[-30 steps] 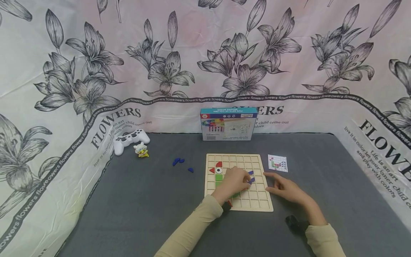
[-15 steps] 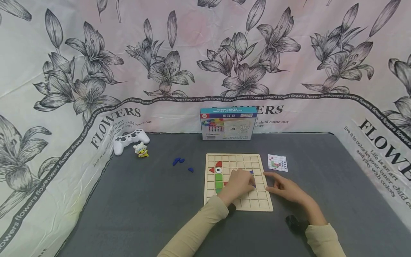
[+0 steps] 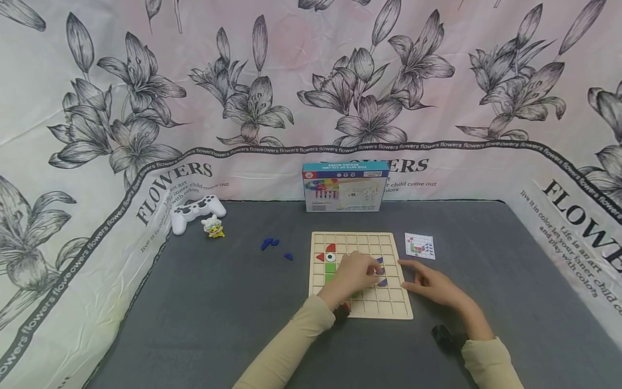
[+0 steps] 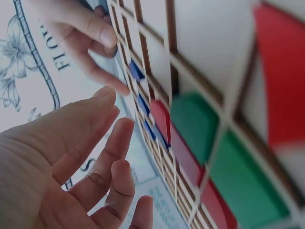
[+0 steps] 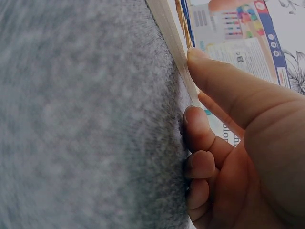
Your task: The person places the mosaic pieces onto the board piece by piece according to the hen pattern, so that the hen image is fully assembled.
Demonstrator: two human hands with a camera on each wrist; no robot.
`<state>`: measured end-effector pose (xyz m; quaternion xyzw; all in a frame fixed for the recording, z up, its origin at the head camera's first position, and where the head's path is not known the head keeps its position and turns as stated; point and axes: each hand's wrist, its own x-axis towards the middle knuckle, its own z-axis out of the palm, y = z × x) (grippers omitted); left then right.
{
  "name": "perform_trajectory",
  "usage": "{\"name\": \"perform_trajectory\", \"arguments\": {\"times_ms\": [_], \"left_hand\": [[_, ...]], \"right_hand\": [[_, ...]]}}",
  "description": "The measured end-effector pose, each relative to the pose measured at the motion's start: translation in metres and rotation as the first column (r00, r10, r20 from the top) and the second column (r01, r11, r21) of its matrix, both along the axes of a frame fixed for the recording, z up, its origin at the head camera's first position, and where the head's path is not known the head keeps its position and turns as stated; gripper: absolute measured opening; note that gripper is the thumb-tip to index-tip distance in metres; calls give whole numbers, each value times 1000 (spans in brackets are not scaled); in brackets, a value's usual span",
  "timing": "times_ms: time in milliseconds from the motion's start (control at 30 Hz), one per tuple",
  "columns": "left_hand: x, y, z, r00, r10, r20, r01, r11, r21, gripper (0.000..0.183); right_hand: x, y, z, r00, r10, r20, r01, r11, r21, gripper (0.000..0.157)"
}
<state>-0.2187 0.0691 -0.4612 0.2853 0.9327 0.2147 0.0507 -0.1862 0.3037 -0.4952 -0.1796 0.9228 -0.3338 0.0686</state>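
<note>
My left hand (image 3: 352, 274) hovers over the wooden grid board (image 3: 396, 309), its fingertips close to a column of blue pieces (image 3: 383, 282). In the left wrist view nothing shows between its thumb and loosely bent fingers. With thumb and index fingertip, my right hand (image 3: 433, 284) touches the board's right edge; its other fingers curl against the table. A red quarter-round piece (image 3: 331, 248), a red triangle (image 3: 320, 257), a round eye piece (image 3: 330, 257) and green squares (image 3: 330, 268) lie in cells at the left. A rounded green piece (image 4: 194, 125) shows in the left wrist view, partly hidden by my hand in the head view.
Several loose blue pieces (image 3: 266, 243) lie left of the board. A pattern card (image 3: 420, 246) is at its right, and a game box (image 3: 345, 189) stands behind. Farther left are a white game controller (image 3: 198, 212) and a small figurine (image 3: 213, 226).
My left hand moved slightly right and nearer, then drew back left. A blue piece now shows in a cell below the other two. The right hand stays at the board's edge.
</note>
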Motion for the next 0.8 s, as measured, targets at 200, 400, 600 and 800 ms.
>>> {"name": "perform_trajectory", "arguments": {"times_ms": [200,400,600,800], "left_hand": [[-6,-25,6,998,56,24,-56,998,37,16],[-14,-54,7,995,93,-32,-92,995,44,15],[-20,-87,9,989,138,-44,-133,986,99,15],[-26,-119,5,975,209,-71,-199,972,123,15]], "right_hand": [[0,-1,1,1000,-16,19,16,1000,10,55],[0,-1,2,999,-36,31,35,999,24,57],[-1,-1,2,998,-42,37,41,999,36,58],[-1,0,0,997,-54,46,52,998,40,58]]}}
